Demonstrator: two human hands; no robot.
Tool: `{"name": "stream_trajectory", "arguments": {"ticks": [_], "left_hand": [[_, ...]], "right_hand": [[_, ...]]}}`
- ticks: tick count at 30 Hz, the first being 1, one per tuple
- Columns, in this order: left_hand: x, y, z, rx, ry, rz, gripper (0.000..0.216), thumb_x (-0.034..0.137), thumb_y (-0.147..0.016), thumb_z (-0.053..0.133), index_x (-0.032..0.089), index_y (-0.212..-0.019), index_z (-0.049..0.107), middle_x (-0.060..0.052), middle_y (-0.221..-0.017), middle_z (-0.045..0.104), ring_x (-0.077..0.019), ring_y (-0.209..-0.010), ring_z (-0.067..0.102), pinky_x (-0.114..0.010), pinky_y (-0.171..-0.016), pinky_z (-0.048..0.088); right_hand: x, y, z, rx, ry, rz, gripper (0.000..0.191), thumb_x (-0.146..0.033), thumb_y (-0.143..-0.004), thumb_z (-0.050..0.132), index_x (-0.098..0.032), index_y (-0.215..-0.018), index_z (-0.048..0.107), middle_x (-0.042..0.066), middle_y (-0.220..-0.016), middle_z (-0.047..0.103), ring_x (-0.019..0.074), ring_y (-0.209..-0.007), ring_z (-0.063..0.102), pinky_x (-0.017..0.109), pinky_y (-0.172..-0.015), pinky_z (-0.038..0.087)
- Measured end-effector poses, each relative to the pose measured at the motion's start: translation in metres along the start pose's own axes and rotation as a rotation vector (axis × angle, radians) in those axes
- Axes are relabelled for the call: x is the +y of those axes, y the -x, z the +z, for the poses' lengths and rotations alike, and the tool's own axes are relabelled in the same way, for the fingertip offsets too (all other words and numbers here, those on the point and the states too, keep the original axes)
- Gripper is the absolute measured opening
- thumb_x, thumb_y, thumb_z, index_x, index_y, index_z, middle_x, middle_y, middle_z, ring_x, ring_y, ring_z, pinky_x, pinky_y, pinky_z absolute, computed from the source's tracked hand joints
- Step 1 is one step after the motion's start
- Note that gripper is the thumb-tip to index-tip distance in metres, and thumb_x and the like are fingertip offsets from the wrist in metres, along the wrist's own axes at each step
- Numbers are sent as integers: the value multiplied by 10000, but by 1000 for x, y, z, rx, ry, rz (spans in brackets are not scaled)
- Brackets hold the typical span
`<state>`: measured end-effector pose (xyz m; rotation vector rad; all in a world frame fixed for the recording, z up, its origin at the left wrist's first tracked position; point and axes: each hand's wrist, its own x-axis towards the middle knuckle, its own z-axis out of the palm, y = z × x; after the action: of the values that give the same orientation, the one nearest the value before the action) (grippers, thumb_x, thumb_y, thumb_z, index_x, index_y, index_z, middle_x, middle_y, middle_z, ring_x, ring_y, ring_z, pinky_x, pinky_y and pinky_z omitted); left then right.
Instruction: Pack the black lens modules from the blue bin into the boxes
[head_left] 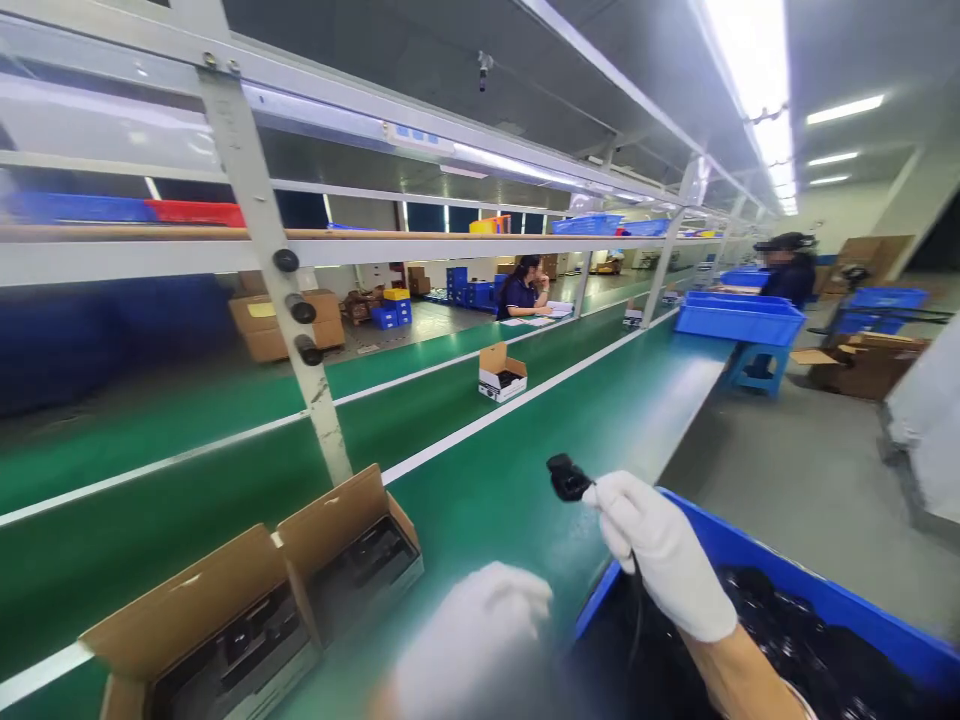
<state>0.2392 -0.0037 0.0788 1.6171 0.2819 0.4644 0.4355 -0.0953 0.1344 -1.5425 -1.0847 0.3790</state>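
My right hand [652, 550], in a white glove, pinches a small black corded device [568, 478] by the cable end and holds it above the green bench. Its exact kind is unclear. The black cord hangs below my palm over a blue bin [795, 565] full of black items [780, 620]. My left hand [480, 625], also gloved, is blurred over the bench, fingers loosely curved and apart, with nothing visible in them. To its left stand two open cardboard boxes, the nearer one [187, 595] and the farther one [341, 505], both with black items inside.
Another open box [502, 378] with black contents sits on the green conveyor [420, 400]. A white metal post [274, 250] rises beside the near boxes. Farther down the bench is a blue crate [739, 318]. One person [525, 290] sits across the line; another [787, 268] is at far right.
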Motion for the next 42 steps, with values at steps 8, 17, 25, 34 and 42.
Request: {"name": "stream_trajectory", "arguments": {"ticks": [8,17,25,34,42], "left_hand": [[-10,58,-34,569,872,158,602,628,-722,646,165,-1106,617,-67,-841,636,-124,-622,535,-255,-586,416],[6,134,-83,726,886,384,322,510,-817,599,204,-718,593,60,-412,397,-59,-356,256,-185,-378,263],[10,115,-89,792,916,342,298,445,-833,604,187,-704,528,64,-484,388,-40,-364,305,-169,-365,275],[18,103,-111,739,971,277,326,477,-921,407,199,-979,566,76,-578,396,-1,-316,199,-137,-275,117],[21,87,-93,901,1135,132,366,504,-813,588,145,-878,602,8,-655,588,-58,-457,491,-169,-425,394]], "right_hand": [[-40,31,131,-469,345,-521,194,-361,-793,575,-303,-612,610,-29,-511,588,166,-484,562,252,-445,418],[-95,-179,260,176,175,-851,385,-556,-821,577,-198,-959,602,46,-803,640,196,-729,605,330,-728,500],[-129,-205,277,152,371,-991,301,-442,-844,576,-172,-965,630,57,-833,624,188,-764,575,301,-701,461],[-140,-96,230,-203,296,-650,218,-417,-785,550,-226,-684,517,-21,-604,559,139,-546,500,270,-564,403],[-110,-7,220,-887,519,-643,231,-345,-620,756,-236,-731,585,-34,-688,616,154,-611,538,252,-532,377]]}}
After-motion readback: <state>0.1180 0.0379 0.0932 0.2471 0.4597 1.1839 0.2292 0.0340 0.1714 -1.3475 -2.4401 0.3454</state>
